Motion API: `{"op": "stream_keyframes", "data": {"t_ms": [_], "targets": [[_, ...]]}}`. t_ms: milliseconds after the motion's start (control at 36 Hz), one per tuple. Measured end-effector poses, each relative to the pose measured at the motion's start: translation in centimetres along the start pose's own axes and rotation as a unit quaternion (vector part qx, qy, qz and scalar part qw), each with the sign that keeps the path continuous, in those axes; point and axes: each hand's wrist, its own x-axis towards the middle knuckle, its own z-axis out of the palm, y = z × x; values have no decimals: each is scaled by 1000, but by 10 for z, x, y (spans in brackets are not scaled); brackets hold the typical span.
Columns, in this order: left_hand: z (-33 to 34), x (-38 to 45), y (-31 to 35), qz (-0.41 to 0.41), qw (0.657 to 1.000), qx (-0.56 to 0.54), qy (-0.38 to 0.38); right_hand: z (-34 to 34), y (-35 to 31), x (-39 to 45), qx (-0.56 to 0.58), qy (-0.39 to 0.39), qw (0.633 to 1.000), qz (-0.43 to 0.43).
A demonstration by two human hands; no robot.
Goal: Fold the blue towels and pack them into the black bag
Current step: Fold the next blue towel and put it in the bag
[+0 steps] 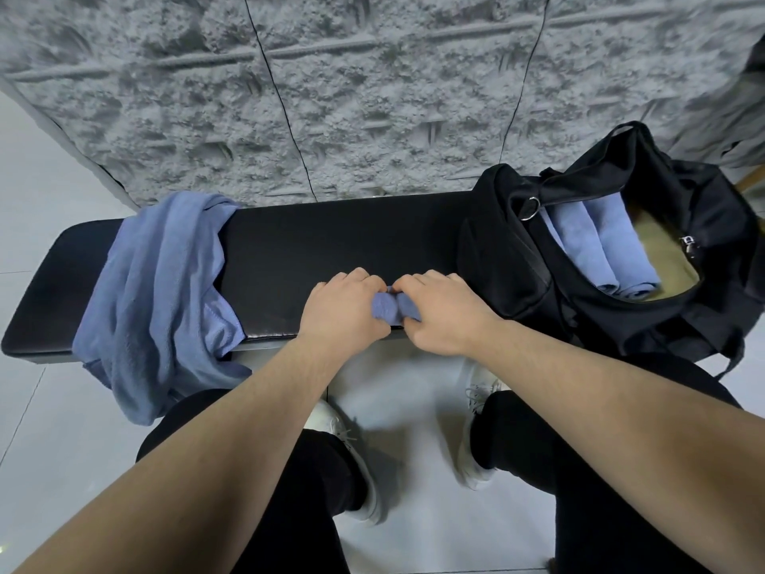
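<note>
A small rolled blue towel (390, 309) lies at the front edge of the black bench (331, 242). My left hand (343, 310) and my right hand (445, 310) sit side by side on it, fingers curled over the roll, hiding most of it. To the right stands the open black bag (517, 250), with two rolled blue towels (600, 246) inside against its tan lining. A loose pile of blue towels (157, 292) is draped over the bench's left part and hangs off its front edge.
A rough grey wall (331, 97) rises right behind the bench. The bag's strap with a metal ring (531, 209) lies across its opening. My legs and white shoes (352, 441) are on the pale floor below the bench.
</note>
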Motion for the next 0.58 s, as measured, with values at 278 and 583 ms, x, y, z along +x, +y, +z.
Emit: {"op": "stream_keyframes", "data": {"t_ms": [278, 583], "targets": [[1, 13, 3, -59, 995, -62, -50, 4, 5, -2, -24, 79, 996, -31], [5, 11, 2, -35, 995, -91, -8, 4, 2, 8, 14, 64, 998, 20]]}}
